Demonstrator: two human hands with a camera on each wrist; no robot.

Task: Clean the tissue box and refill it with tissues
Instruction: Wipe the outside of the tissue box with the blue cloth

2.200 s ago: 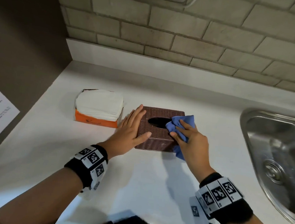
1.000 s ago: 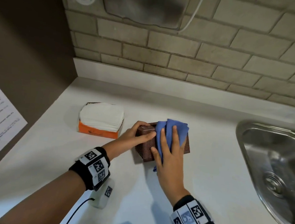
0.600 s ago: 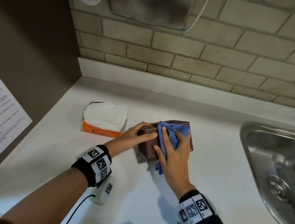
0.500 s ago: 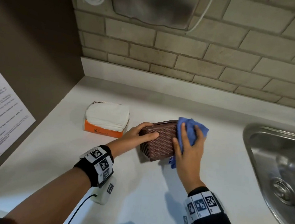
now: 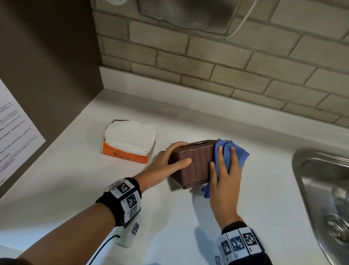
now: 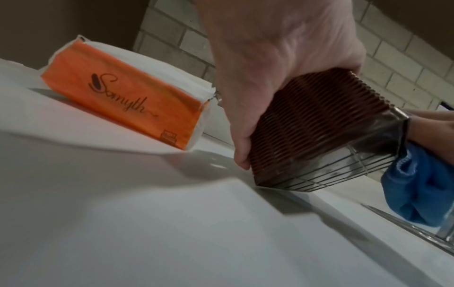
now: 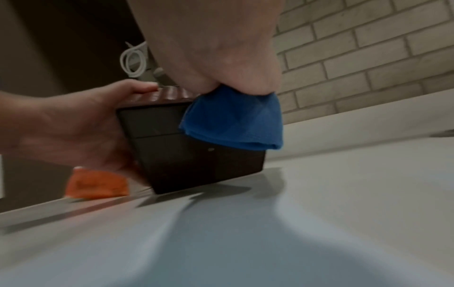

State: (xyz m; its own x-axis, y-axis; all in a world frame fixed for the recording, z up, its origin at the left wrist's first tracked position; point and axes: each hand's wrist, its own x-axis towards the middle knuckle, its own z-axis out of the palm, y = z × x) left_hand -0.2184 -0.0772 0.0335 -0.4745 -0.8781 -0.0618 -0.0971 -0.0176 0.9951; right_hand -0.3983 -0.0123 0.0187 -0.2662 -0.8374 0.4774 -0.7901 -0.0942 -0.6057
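While I am watching through the head camera, my left hand (image 5: 168, 160) is gripping the brown woven tissue box (image 5: 194, 165), fingers curled over its left end and the thumb lying along the near woven side. The box is sitting tilted on the white counter (image 5: 162, 225), with one lower edge touching the surface and its dark slatted underside (image 6: 343, 165) turning toward the wrist cameras. My right hand (image 5: 224, 178) is pressing a blue cloth (image 5: 235, 156) against the right end of the box, fingers fairly straight and spread over the fabric; the thumb is lying at the edge of the woven side. Part of the cloth is hanging below my palm, beside the box's lower right corner. I cannot tell from the right wrist camera how the fingertips are lying, since the cloth (image 7: 233, 120) is covering them. Left of the box, just beside my left hand, an orange pack of white tissues (image 5: 129, 141) is lying flat with its top open. Well to the right of the box, a steel sink (image 5: 331, 199) is set into the counter. Behind the box, a brick wall (image 5: 237, 64) is rising from the counter's back edge.
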